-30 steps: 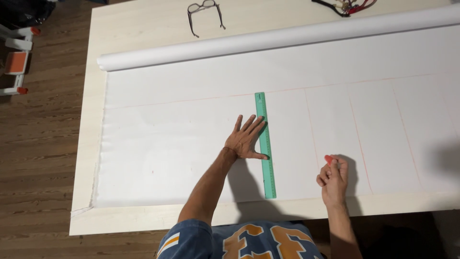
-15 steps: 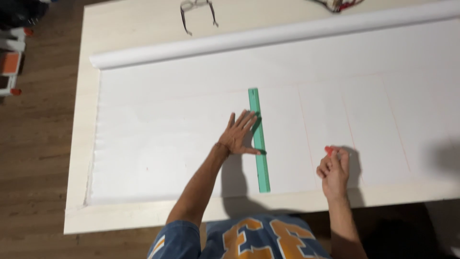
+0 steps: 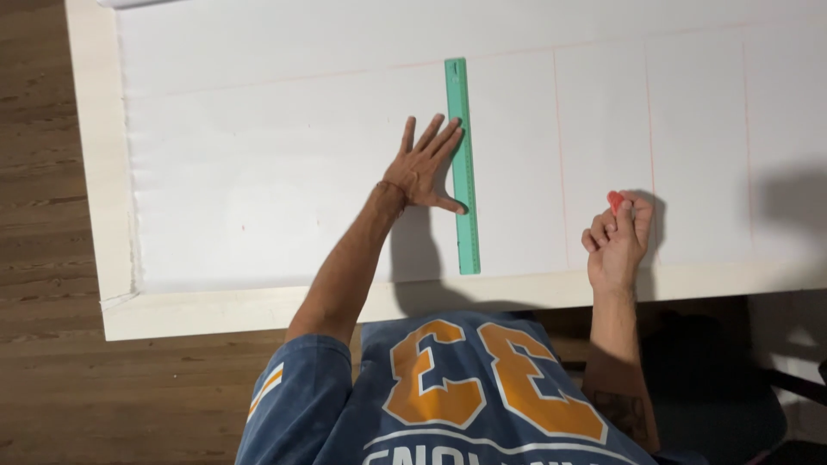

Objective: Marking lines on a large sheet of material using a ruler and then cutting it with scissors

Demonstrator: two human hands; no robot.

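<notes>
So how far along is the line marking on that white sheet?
Done: several thin red lines already cross the white sheet, most of them right of the green ruler. In hand: the left hand lies flat against the ruler, while the right hand holds a small red marker off to the side, away from it. Left: the area left of the ruler shows no upright lines.
</notes>
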